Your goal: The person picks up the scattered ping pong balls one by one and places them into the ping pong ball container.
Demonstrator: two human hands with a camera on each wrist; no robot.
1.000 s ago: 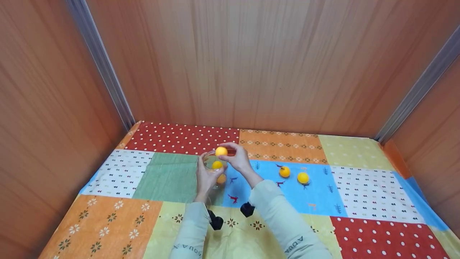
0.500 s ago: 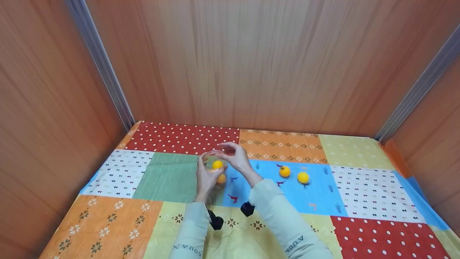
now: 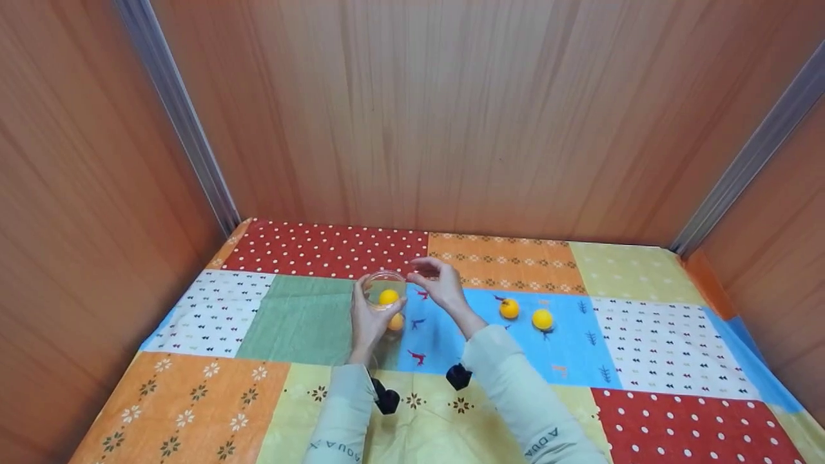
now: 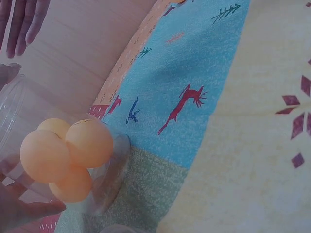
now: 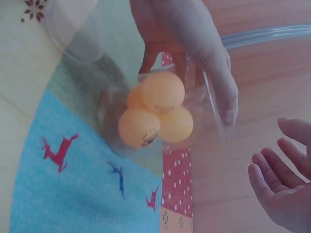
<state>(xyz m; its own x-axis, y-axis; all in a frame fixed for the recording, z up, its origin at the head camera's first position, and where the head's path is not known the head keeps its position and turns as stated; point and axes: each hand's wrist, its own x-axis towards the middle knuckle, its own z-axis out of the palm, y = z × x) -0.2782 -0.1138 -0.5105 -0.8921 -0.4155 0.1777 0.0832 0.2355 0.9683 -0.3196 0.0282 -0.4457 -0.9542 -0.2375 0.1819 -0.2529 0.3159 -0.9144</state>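
My left hand (image 3: 368, 322) grips a clear plastic jar (image 3: 387, 273) around its upper side, its mouth facing up toward me in the head view. Inside sit several orange ping-pong balls (image 5: 163, 91), stacked against one another; the left wrist view shows these balls (image 4: 45, 156) through the wall. My right hand (image 3: 442, 283) hovers just right of the jar's mouth, apart from it. Nothing is in its fingers, which are loosely bent in the right wrist view. Two more ping-pong balls, one ball (image 3: 509, 309) and another ball (image 3: 543, 319), lie on the blue patch to the right.
A patchwork cloth (image 3: 309, 316) covers the table. Wood-grain panels (image 3: 412, 116) stand behind and at both sides, with metal posts (image 3: 187, 122) at the corners. A clear round lid-like piece (image 5: 77, 31) lies near the jar, partly out of the wrist views.
My right hand has let go of a ping-pong ball at the jar's mouth, and the ball is gone from its fingers. That hand has since shifted slightly right. The left hand keeps its hold.
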